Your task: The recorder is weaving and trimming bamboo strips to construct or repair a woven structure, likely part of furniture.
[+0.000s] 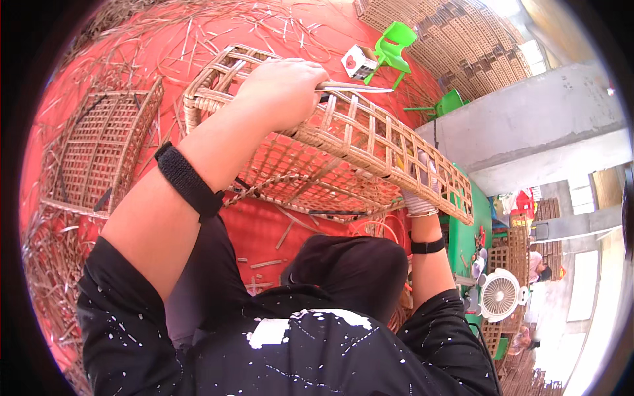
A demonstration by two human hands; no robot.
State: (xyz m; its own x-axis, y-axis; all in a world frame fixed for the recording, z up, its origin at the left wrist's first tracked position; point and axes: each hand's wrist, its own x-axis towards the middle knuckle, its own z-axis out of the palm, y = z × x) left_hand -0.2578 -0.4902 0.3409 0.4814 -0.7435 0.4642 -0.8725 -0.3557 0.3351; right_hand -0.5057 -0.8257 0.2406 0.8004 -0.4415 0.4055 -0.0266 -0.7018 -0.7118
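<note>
Woven cane makes up the open-lattice basket frame (343, 142) that fills the middle of the frame, tilted from upper left down to the right. Over its upper rim the left hand (281, 89) is closed, gripping the rim together with a thin flat cane strip (360, 86) that pokes out to the right. At centre right the gloved right hand (422, 188) clutches the frame's lower right end, fingers wrapped through the lattice. Beneath lies a red floor (264, 231) littered with cane offcuts and splinters. A second woven panel (99, 152) rests at the left. Green plastic chairs (396, 49) and a small white box (360, 61) sit at the top, beside stacked lattice frames (462, 39). A grey concrete wall (528, 125) crosses the upper right, and a white fan (500, 295) stands at lower right.
</note>
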